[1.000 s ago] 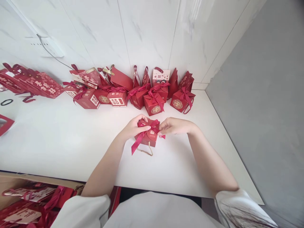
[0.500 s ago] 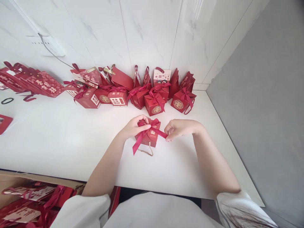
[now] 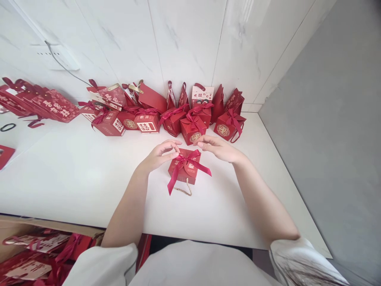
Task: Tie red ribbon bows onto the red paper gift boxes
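Observation:
A small red gift box (image 3: 185, 170) with a dark red ribbon bow and a gold cord handle stands on the white table (image 3: 74, 174) in front of me. My left hand (image 3: 159, 154) hovers at the box's upper left corner, fingers curved and apart, holding nothing. My right hand (image 3: 216, 147) is lifted just above and right of the box, fingers stretched out, also holding nothing. Both ribbon tails hang loose down the box's sides.
Several finished red gift boxes (image 3: 193, 129) and red bags (image 3: 149, 97) line the marble wall at the back. More red bags (image 3: 50, 104) lie at the far left. A cardboard carton (image 3: 32, 250) of red packaging sits below the table's near edge. A grey wall rises on the right.
Both hands have let go of the ribbon: a second ago they pinched the bow, then the right hand pulled a tail rightward, and now both hands are lifted off and spread.

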Demonstrator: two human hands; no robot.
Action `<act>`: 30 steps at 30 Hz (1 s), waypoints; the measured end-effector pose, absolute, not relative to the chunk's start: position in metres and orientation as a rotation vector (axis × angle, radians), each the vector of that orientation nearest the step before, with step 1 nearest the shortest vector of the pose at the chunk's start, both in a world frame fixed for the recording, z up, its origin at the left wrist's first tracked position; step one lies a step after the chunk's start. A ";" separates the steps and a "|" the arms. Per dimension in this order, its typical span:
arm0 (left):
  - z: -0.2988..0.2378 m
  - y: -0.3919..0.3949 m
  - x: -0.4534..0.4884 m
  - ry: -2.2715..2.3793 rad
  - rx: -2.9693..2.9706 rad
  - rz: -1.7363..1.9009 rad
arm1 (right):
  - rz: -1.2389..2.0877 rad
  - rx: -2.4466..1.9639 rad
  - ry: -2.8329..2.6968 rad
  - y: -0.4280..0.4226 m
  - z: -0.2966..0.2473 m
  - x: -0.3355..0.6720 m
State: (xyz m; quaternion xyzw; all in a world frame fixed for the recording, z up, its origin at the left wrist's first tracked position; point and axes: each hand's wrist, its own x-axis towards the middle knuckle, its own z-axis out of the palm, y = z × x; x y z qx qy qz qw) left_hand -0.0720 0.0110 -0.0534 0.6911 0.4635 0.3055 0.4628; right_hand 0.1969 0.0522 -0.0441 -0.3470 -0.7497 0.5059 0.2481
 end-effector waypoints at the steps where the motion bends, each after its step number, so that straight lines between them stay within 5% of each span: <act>1: -0.054 0.011 -0.072 1.137 1.717 0.737 | 1.426 -0.932 -2.045 0.053 -0.047 0.193; 16: -0.058 0.012 -0.062 1.122 1.783 0.634 | 1.803 -0.683 -2.070 0.057 -0.057 0.189; 30: -0.049 0.009 -0.064 1.228 1.976 0.525 | 1.619 -0.874 -2.184 0.050 -0.046 0.192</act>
